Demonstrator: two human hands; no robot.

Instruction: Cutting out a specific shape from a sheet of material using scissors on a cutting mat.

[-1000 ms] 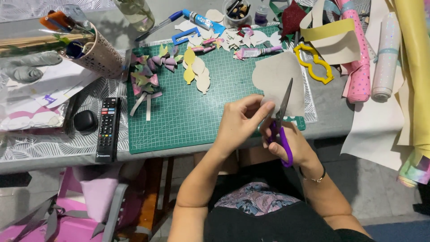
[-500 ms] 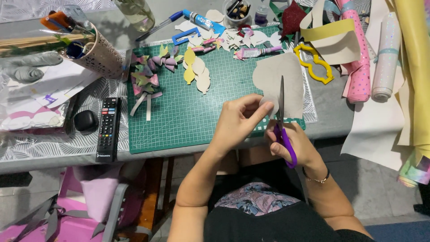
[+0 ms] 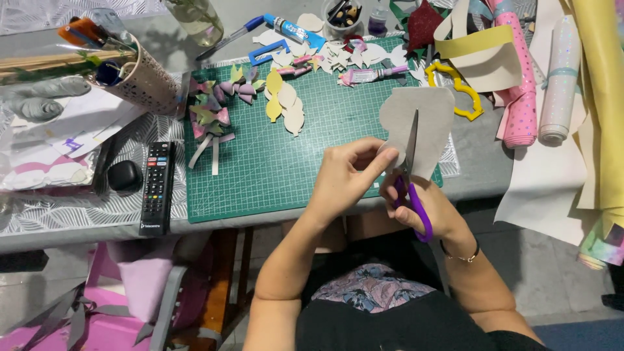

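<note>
Grey table [image 3: 78, 214] carries a green mat [image 3: 279, 162], the landmark. Over the mat's near right corner, the left hand [image 3: 344, 175] has its grip clamped on a grey card [image 3: 422, 123]; the right hand [image 3: 422, 208] has its grip closed around purple scissors [image 3: 411, 175], blades upright across the card. Left of the mat, a tipped perforated cup [image 3: 140, 81] holds pens. Beyond the mat, a clear pot [image 3: 342, 13] holds dark tools, and a glass jar [image 3: 195, 19] has contents I cannot tell.
</note>
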